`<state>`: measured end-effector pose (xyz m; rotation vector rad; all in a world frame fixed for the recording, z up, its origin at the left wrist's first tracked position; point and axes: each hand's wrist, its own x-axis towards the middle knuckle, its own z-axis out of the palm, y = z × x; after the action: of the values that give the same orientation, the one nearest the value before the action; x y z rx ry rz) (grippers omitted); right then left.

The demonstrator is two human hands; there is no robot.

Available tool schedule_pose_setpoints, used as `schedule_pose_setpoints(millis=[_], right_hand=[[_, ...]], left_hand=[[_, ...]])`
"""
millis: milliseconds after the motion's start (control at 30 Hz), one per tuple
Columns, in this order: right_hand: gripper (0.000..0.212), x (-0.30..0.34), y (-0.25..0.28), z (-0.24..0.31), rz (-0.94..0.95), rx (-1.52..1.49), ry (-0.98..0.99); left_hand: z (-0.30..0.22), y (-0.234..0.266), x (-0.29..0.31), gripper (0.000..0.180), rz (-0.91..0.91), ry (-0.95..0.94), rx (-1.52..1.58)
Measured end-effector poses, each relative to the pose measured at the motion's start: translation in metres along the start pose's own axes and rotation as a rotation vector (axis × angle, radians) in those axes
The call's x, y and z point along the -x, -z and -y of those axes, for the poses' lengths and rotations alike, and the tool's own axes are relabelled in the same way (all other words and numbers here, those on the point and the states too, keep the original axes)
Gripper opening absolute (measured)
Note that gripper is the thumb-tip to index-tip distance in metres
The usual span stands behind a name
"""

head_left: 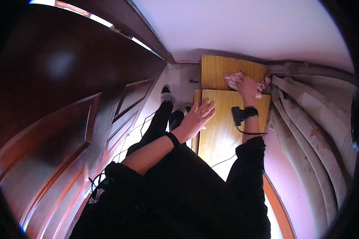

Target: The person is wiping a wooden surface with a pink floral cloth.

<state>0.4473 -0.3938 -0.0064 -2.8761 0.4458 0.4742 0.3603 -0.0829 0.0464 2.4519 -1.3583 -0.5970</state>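
Observation:
My right hand (pixel 248 87) is closed on a crumpled pink-and-white cloth (pixel 233 81), pressed against the far yellow wood-grain panel (pixel 215 71) of a low cabinet. Part of the cloth bunches out to the right of the hand, close to the curtain. A small black device on a strap (pixel 240 115) sits at the right wrist, with a thin cable hanging from it. My left hand (pixel 196 119) lies with its fingers stretched out at the left edge of the nearer yellow cabinet top (pixel 223 131). It holds nothing. A dark band circles the left wrist.
A dark brown panelled door (pixel 60 95) rises along the left. Beige curtains (pixel 307 119) hang on the right, beside the cabinet. A white wall (pixel 243 28) stands behind it. Thin black cables run near my legs, and my shoe (pixel 166 95) is on the floor.

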Motion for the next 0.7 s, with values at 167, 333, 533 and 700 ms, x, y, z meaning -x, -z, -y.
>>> schedule_pose_setpoints(millis=[167,333,533,700], right_hand=[[0.021,0.002,-0.026,0.133,-0.003,-0.030,0.064],[0.024,0.004,-0.013,0.184,-0.184,-0.345,0.089],[0.029,-0.060,-0.031,0.110,-0.327,-0.327,0.126],[0.027,-0.053,-0.008,-0.068,-0.471,-0.262,-0.107]], left_hand=[[0.008,0.000,0.003,0.095,0.010,-0.005,0.017],[0.003,-0.023,-0.004,0.091,0.271,0.116,0.165],[-0.012,0.004,-0.005,0.091,-0.040,-0.004,0.030],[-0.011,0.011,-0.006,0.094,-0.039,-0.012,0.054]])
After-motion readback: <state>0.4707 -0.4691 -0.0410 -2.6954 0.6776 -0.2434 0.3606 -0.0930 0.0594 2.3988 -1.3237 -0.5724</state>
